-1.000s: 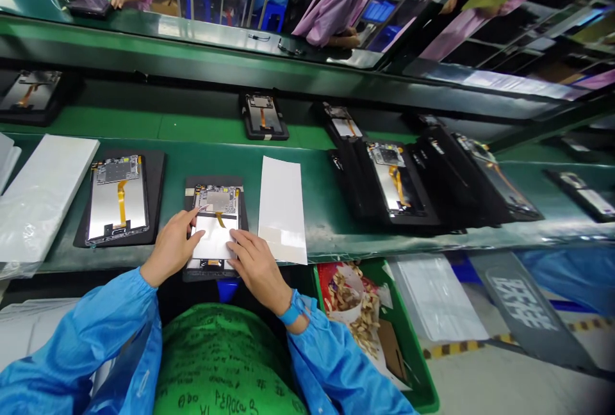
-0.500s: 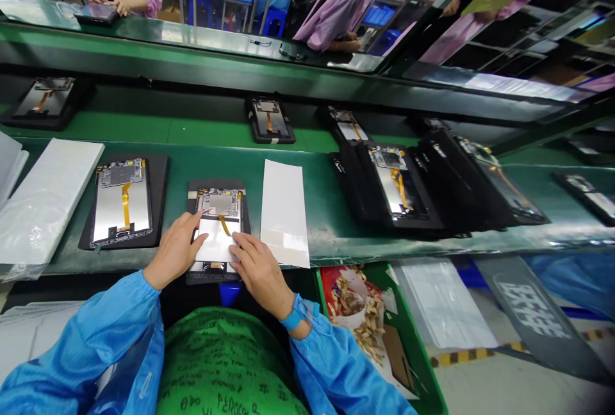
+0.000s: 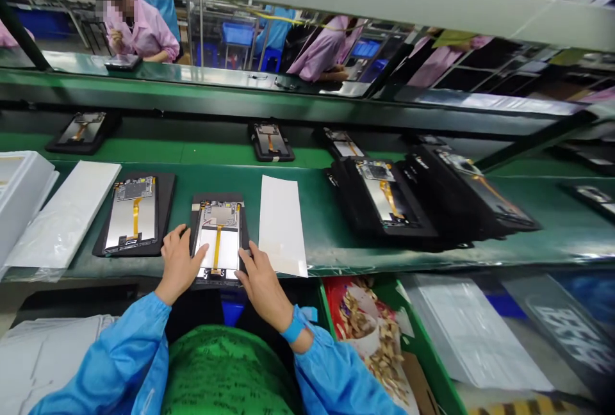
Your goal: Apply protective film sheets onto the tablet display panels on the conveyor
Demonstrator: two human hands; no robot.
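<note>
An opened tablet (image 3: 231, 243) lies on a dark foam pad (image 3: 196, 223) before me. Its circuit board is at the top, and an orange ribbon cable (image 3: 218, 250) runs straight down over a white area. My left hand (image 3: 179, 264) is at the left edge, fingers spread, thumb over the tablet's side. At the right edge rests my right hand (image 3: 264, 284), fingers apart, its tips touching the tablet's side. Neither hand is wrapped round anything. Just left lies a second opened tablet (image 3: 122, 216) on its own pad. A white sheet (image 3: 281, 226) lies to the right.
Black pads with opened tablets (image 3: 384, 200) are stacked at the right. More tablets (image 3: 270, 141) stand on the green strip behind. White packs (image 3: 67, 216) lie left. Below the bench edge is a green bin (image 3: 423, 338) with scraps. Co-workers (image 3: 144, 31) sit beyond.
The white sheet over the tablet's lower part now sits within its frame, and the ribbon cable lies straight over it. My hands have moved outward to the tablet's sides. The view has tilted up.
</note>
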